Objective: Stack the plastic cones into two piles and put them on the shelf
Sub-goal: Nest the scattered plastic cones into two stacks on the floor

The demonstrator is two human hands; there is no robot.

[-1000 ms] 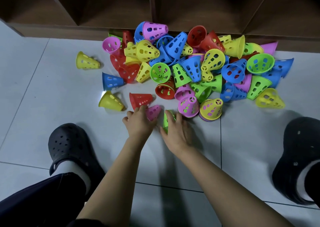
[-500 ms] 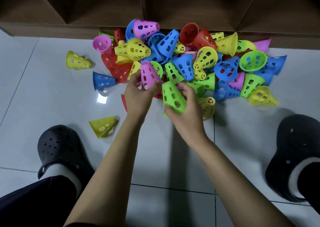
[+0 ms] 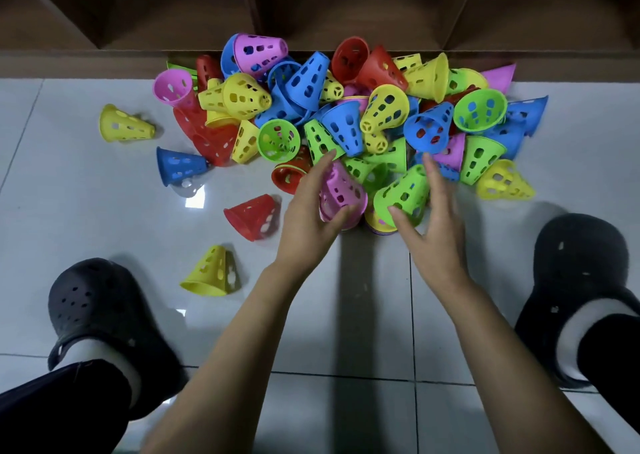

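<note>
Pinched between thumb and long fingers, the pink cone (image 3: 341, 194) sits in the person's left hand (image 3: 306, 214), thumb under the wide rim and fingers lying up its side. Right beside it, almost rim to rim, is the green cone (image 3: 403, 194), bracketed by the right hand (image 3: 434, 221): thumb at the rim, fingers straight past the narrow end. That hand is blurred, and I can't tell whether it is squeezing or merely touching.

Both cones tilt the same way, narrow ends up and away toward the heap (image 3: 346, 114), open rims back toward the person. The green one seems to rest on a short stack (image 3: 379, 228), of which only yellow and purple rim edges peek out. If pink goes over green next, as I'd guess, it is a short sideways carry from the left, with the two long axes already close to parallel.

How many cones are in that stack is hidden, and so is whatever lies under the pink one. A red cone (image 3: 254, 216) and a yellow cone (image 3: 211, 273) lie loose on the tiled floor (image 3: 86, 211), nearer the left hand. Beyond the heap runs the dark wooden shelf (image 3: 173, 10), its bays shadowed and cut off at the top.
</note>
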